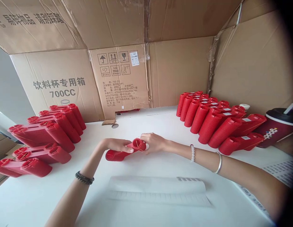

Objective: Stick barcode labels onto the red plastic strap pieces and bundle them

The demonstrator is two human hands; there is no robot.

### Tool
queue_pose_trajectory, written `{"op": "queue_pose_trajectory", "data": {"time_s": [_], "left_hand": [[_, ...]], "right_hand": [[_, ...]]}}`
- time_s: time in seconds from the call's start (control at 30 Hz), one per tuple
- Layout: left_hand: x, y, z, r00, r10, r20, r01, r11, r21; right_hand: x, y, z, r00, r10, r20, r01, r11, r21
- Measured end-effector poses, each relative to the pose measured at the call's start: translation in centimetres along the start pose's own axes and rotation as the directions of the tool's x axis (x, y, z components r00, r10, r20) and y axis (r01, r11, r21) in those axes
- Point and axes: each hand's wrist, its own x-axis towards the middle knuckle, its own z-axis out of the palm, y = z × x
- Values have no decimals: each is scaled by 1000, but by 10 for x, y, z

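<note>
A bundle of red plastic pieces point(119, 155), ribbed like a nested stack with two round ends, lies on the white table between my hands. A thin band crosses its nearer round end. My left hand point(116, 145) lies over the bundle's left part, thumb and fingers gripping it. At its right end my right hand point(154, 142) has its fingers curled round the red edge. Something small and white point(147, 146) shows beside those fingers; its kind is unclear. Closer to me lies a sheet of white backing paper point(158, 189) with a few printed labels at its upper right corner.
Similar red bundles stand in a row at left point(63, 135) and another at right point(209, 126), the right ones bearing white labels. A dark red lidded cup point(276, 127) with a straw and printed label sheets point(282, 170) are far right. Cardboard walls point(179, 72) enclose the back.
</note>
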Motion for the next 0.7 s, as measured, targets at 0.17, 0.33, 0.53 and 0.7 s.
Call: {"op": "queue_pose_trajectory", "data": {"time_s": [0.17,0.33,0.53,0.7], "left_hand": [[6,-2,5,989,47,141,-15,977,-214],[6,-3,8,993,72,98,-34,938,-346],[4,0,12,980,196,42,-151,859,-489],[10,1,23,961,274,40,-199,782,-591]], "right_hand": [[-1,-1,-6,999,-31,-14,31,999,11],[-5,-4,-27,1000,-11,14,12,998,-69],[-25,-12,-31,990,105,-99,-69,946,318],[-34,-36,-14,941,266,-207,-76,765,639]]}}
